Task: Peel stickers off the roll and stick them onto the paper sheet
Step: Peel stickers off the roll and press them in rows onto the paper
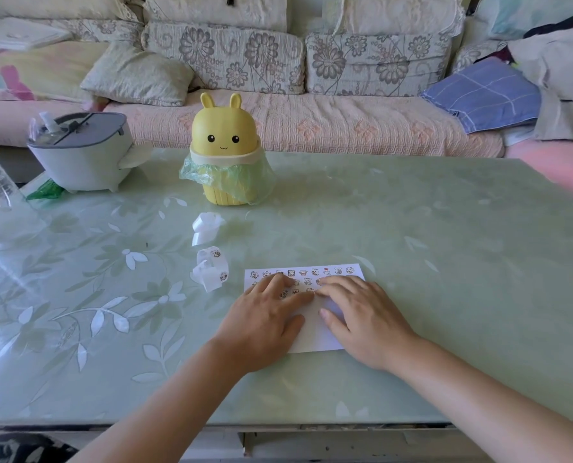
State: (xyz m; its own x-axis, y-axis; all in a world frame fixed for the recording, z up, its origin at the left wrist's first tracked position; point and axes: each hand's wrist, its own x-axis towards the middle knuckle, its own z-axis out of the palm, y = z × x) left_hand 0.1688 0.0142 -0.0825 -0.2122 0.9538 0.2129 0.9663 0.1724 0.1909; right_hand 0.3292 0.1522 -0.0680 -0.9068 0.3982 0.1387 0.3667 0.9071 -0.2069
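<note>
Left hand (265, 315) & right hand (365, 315) lie flat on paper (313, 339), prob. pressing a sticker down; next, peel another off roll (211, 269)

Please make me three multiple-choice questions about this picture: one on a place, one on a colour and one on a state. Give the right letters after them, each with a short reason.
1. Where does the sticker roll lie, relative to the paper sheet?
A. on top of it
B. to its left, on the table
C. to its right

2. What colour is the rabbit-eared bin?
A. blue
B. yellow
C. grey

3. What are the left hand and the right hand doing?
A. both rest on the sheet
B. both lift the roll
C. one holds the bin

Answers:
1 B: the roll lies on the table, apart from the sheet's left edge.
2 B: its body and ears are yellow.
3 A: both hands lie on the sheet and grip nothing.
</note>
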